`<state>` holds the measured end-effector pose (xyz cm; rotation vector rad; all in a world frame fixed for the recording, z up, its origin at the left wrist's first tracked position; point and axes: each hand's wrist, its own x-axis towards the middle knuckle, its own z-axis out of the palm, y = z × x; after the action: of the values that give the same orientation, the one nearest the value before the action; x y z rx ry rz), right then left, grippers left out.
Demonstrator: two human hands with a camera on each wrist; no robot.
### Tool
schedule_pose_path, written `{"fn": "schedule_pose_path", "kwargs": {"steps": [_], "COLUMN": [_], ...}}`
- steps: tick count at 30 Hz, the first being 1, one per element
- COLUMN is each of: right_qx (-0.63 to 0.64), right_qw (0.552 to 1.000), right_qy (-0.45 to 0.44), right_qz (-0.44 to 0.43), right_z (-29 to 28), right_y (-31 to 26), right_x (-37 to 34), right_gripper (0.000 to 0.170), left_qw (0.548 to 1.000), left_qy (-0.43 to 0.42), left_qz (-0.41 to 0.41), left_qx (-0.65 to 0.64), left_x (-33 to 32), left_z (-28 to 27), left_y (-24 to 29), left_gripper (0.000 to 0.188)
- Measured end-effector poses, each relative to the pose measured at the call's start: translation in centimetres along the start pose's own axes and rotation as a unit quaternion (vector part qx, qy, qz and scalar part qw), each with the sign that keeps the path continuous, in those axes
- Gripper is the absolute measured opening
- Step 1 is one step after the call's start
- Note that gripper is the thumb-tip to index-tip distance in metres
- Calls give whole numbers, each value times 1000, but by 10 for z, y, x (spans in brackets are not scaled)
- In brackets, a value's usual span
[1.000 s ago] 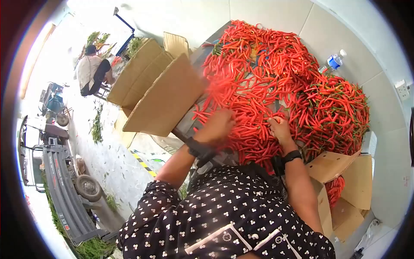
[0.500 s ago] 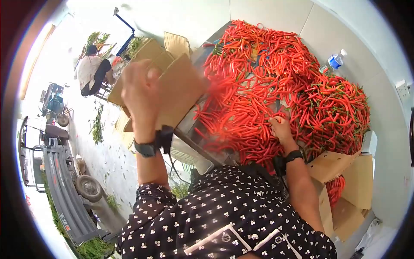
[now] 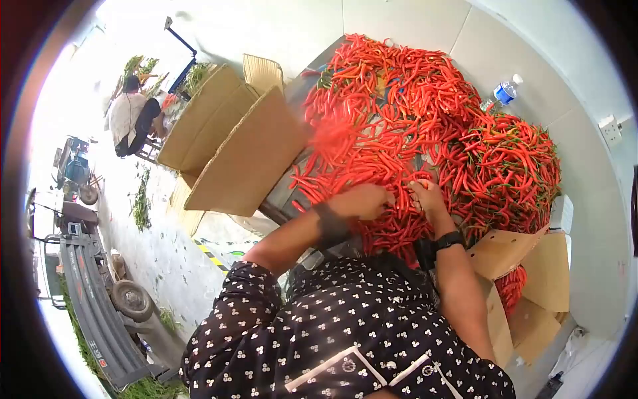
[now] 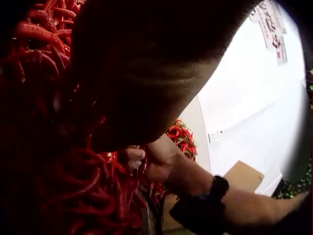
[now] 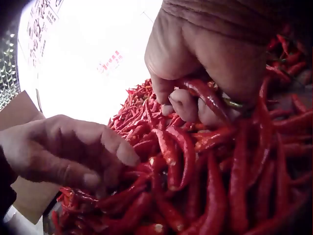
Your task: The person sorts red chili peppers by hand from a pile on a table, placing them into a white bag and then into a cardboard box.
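A red chili [image 5: 208, 95], its long axis slanting from upper left to lower right in the right wrist view, is held by curled fingers of the right hand [image 5: 210, 51], just above heaped chilies [image 5: 212, 188]. The left hand [image 5: 68, 149] bends nearby; whether it pinches anything, I cannot tell.

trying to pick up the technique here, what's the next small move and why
Probably the left hand should pinch one of the loose chilies close by: nothing shows between its fingers, which sit right at the pile, while the right hand already holds a red chili.
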<state>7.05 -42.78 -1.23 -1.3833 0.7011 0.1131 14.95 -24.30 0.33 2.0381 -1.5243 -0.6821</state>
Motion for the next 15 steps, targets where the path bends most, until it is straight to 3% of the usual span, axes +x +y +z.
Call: {"fn": "schedule_pose_path", "kwargs": {"steps": [5, 7, 8, 10, 13, 15], "right_qx": [38, 34, 36, 8, -77, -60], "right_qw": [999, 999, 999, 992, 978, 979], "right_qy": [-6, -34, -33, -120, -172, -175], "right_qz": [9, -1, 0, 31, 89, 84], "right_z": [7, 11, 12, 13, 17, 13], "right_y": [-1, 1, 2, 0, -9, -7], "right_x": [-1, -1, -1, -1, -10, -7], "right_gripper": [15, 14, 14, 15, 17, 20], "left_qw": [993, 980, 980, 954, 945, 950], "left_qy": [118, 171, 169, 255, 270, 238], "left_qz": [-13, -97, -96, -123, -127, -144], "left_qx": [-5, 30, 30, 99, 134, 142], "left_x": [13, 19, 23, 33, 41, 41], "left_z": [-30, -48, -52, -46, -35, -33], "left_y": [-19, -32, -42, -70, -87, -84], "left_gripper": [21, 20, 20, 15, 15, 15]}}
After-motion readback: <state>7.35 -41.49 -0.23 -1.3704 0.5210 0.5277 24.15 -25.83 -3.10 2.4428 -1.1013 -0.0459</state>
